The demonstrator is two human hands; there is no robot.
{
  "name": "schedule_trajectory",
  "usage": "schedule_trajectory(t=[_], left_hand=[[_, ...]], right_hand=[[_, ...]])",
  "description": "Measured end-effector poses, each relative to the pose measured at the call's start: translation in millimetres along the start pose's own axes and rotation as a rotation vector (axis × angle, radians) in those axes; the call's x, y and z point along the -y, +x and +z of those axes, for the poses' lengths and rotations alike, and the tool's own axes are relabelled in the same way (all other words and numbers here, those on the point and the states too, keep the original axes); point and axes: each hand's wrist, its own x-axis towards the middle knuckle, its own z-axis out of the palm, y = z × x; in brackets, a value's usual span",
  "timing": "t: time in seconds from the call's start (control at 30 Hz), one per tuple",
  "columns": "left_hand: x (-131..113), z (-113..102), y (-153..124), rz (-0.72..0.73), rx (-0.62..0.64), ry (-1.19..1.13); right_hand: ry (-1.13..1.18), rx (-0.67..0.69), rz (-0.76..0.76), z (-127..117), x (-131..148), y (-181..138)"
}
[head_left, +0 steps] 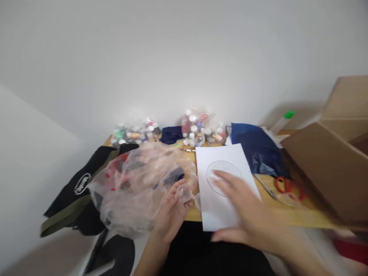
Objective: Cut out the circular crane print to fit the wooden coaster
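Note:
My left hand (173,205) is closed around a small clear plastic cup (184,193) near the table's front edge. A second clear round piece (197,201) sits just right of it; whether the two are joined I cannot tell. My right hand (244,203), smeared by motion, has its thumb and fingers apart, with nothing seen in it. It is over a white sheet of paper (207,212), whose drawn circle (221,161) is partly covered by the fingers. Beside my left hand lies a large translucent plastic bag (135,191) with reddish and dark things inside.
Bagged small bottles (193,128) line the wall, with another bag of them (135,134) to the left. At right are a blue plastic bag (255,147), orange-handled scissors (283,186), a pen-like tool (265,186) and an open cardboard box (324,168). Black cloth (69,184) drapes over the left edge.

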Motion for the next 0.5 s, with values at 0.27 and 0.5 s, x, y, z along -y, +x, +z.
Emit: schedule_trajectory(t=[0.27, 0.5], left_hand=[[21.0, 13.6, 5.2, -0.070, 0.049, 0.019], [37.7, 24.6, 23.4, -0.099, 0.126, 0.144]], right_hand=[[0.063, -0.151, -0.015, 49.4, -0.2, 2.6], [0.510, -0.448, 0.398, 24.9, -23.5, -17.3]])
